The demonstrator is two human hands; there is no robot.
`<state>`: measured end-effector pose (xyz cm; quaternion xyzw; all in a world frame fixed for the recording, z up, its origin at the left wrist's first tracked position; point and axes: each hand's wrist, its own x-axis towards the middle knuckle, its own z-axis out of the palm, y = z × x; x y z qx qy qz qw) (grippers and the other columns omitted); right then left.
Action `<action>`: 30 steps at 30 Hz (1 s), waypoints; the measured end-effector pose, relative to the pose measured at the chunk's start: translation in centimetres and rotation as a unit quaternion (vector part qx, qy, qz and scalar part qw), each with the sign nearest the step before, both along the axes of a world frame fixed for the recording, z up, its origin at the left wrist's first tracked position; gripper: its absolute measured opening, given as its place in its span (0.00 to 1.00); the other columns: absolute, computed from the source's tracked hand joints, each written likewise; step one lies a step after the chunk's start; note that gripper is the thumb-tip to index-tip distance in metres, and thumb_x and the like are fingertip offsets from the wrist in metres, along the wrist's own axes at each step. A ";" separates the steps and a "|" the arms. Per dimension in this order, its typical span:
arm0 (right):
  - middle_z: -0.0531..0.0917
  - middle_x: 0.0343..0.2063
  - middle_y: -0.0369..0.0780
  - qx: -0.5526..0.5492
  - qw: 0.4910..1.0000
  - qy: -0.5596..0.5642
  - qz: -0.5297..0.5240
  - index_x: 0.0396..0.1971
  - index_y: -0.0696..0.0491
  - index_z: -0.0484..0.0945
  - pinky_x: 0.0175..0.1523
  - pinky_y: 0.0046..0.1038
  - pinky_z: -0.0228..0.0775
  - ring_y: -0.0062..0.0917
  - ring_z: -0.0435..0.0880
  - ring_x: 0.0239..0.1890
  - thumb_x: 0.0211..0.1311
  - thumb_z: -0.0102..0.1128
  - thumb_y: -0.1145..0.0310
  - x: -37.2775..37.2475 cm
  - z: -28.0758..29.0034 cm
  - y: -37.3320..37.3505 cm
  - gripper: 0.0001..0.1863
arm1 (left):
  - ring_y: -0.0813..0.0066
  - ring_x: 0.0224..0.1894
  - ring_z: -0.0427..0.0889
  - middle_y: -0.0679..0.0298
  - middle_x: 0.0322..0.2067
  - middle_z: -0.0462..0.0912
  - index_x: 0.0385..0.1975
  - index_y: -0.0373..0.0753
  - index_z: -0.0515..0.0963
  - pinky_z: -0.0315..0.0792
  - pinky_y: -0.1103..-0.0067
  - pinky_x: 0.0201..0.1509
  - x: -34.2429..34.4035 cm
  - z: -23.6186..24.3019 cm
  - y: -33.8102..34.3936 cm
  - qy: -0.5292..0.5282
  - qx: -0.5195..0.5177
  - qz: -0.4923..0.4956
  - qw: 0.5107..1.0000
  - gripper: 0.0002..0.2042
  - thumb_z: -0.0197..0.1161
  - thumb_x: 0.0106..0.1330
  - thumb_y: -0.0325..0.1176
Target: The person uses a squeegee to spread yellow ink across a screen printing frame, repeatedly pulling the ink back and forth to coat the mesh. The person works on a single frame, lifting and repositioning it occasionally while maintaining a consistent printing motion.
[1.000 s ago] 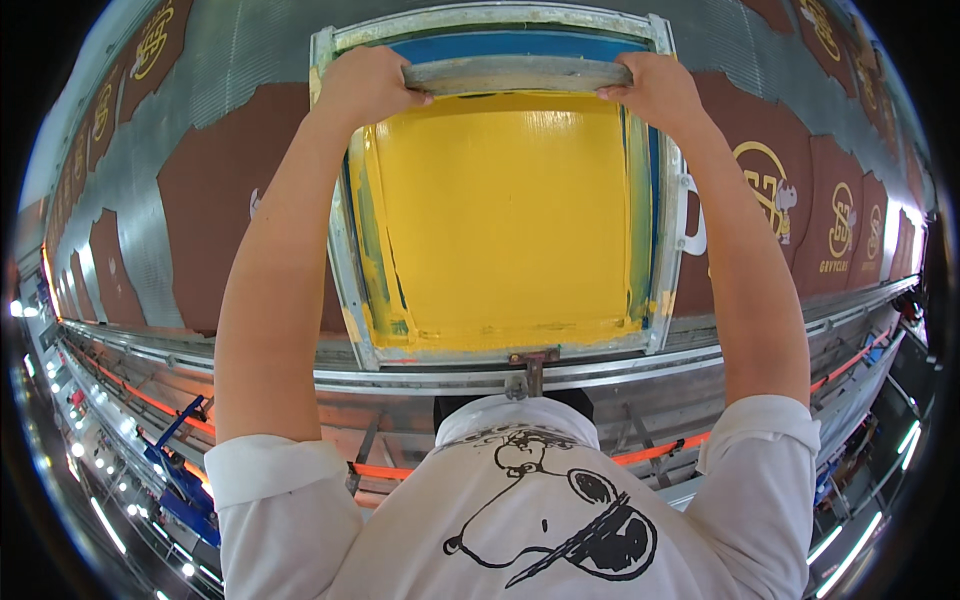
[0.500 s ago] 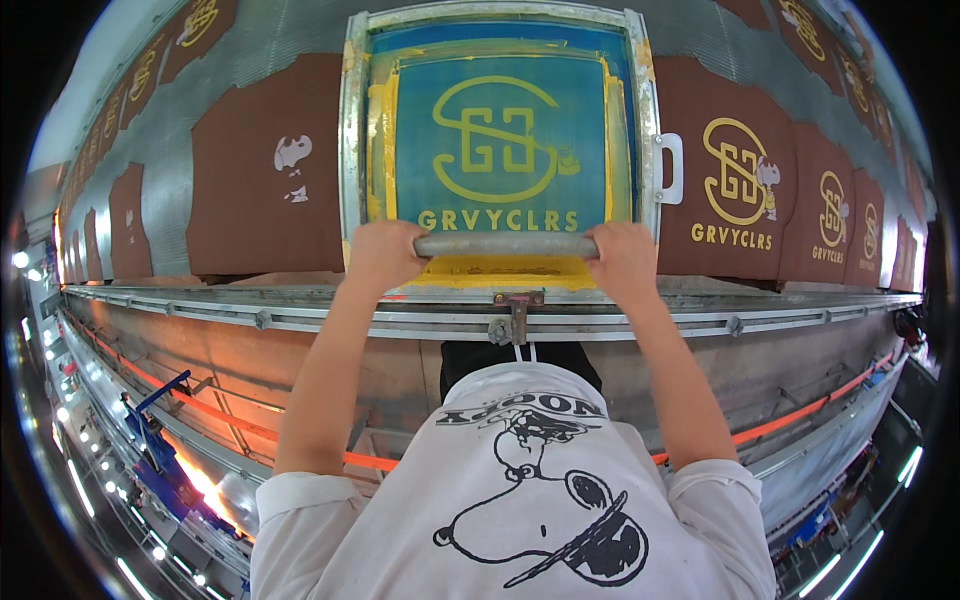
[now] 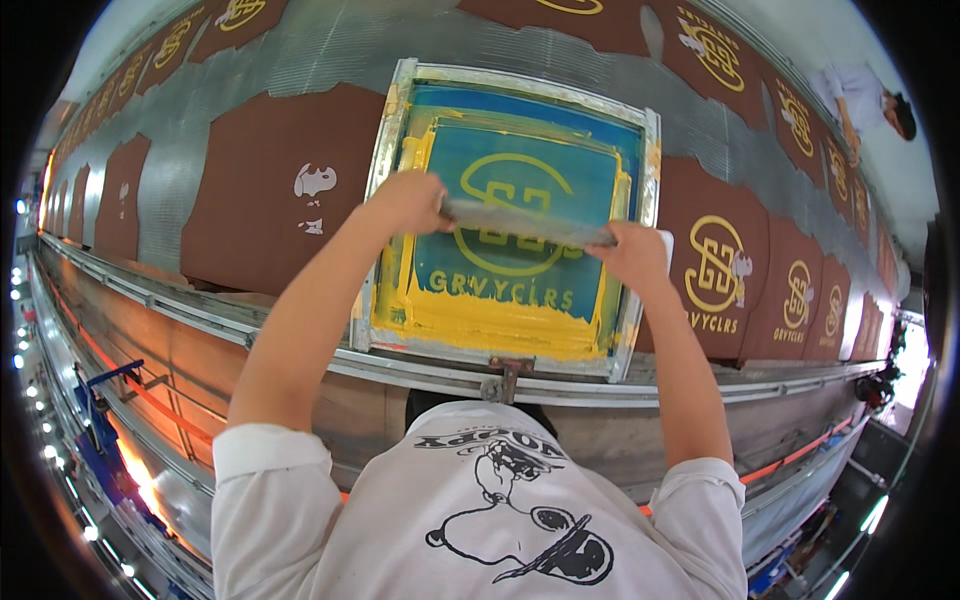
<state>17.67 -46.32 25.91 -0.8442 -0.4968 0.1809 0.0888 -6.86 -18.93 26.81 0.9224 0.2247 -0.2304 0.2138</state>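
My left hand and my right hand are closed around the two ends of a grey squeegee. It lies across the middle of a printing screen, roughly parallel to its near side, and covers part of the round design. Whether its blade touches the mesh is hidden. The screen has a worn metal frame, blue-green mesh and yellow-green stencil lettering. Thick yellow ink lies along the near end of the mesh, with more smeared up both sides.
Left of the screen a brown fabric piece bears a small white print. On the right, brown pieces carry yellow and white prints. A metal rail runs along the near table edge. Another person stands at the far right.
Both hands have carried the squeegee away from the screen's near end to over the middle of the mesh. A broad yellow ink band now shows at the near end. My view has tilted.
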 end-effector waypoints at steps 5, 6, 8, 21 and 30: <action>0.86 0.33 0.50 -0.080 0.996 -0.030 -0.036 0.39 0.54 0.84 0.46 0.43 0.77 0.46 0.86 0.40 0.53 0.73 0.47 7.5 0.5 8.3 0.25 | 0.54 0.33 0.86 0.54 0.24 0.85 0.27 0.35 0.86 0.79 0.64 0.42 8.5 -1.3 8.4 -0.017 0.022 -0.033 0.999 0.23 0.75 0.53 0.54; 0.86 0.34 0.50 -0.081 0.996 -0.029 -0.035 0.40 0.54 0.84 0.47 0.43 0.77 0.46 0.86 0.41 0.53 0.73 0.47 9.2 0.2 9.3 0.26 | 0.55 0.33 0.86 0.55 0.24 0.85 0.26 0.35 0.86 0.79 0.65 0.41 10.1 -1.0 9.3 -0.021 0.027 -0.024 0.999 0.23 0.76 0.53 0.53; 0.87 0.36 0.51 -0.082 0.996 -0.018 -0.024 0.42 0.55 0.85 0.48 0.43 0.77 0.46 0.86 0.43 0.53 0.72 0.46 11.8 -1.3 10.9 0.28 | 0.56 0.33 0.86 0.57 0.24 0.86 0.26 0.35 0.85 0.79 0.65 0.42 11.7 -2.3 10.9 -0.027 0.038 -0.014 0.999 0.22 0.76 0.52 0.53; 0.87 0.38 0.49 -0.040 0.998 -0.038 0.003 0.45 0.53 0.85 0.48 0.42 0.77 0.46 0.85 0.44 0.54 0.71 0.47 10.1 -3.6 9.9 0.27 | 0.59 0.30 0.86 0.58 0.22 0.85 0.31 0.41 0.87 0.79 0.67 0.40 10.1 -3.8 9.0 -0.030 0.099 -0.033 0.994 0.19 0.73 0.55 0.52; 0.85 0.28 0.43 -0.009 1.000 -0.021 0.018 0.35 0.53 0.85 0.43 0.42 0.74 0.40 0.85 0.35 0.50 0.75 0.59 -4.3 -2.4 -4.5 0.16 | 0.55 0.37 0.86 0.57 0.31 0.87 0.40 0.47 0.88 0.79 0.65 0.43 -3.4 -1.6 -6.4 0.063 0.035 0.025 0.997 0.17 0.72 0.57 0.50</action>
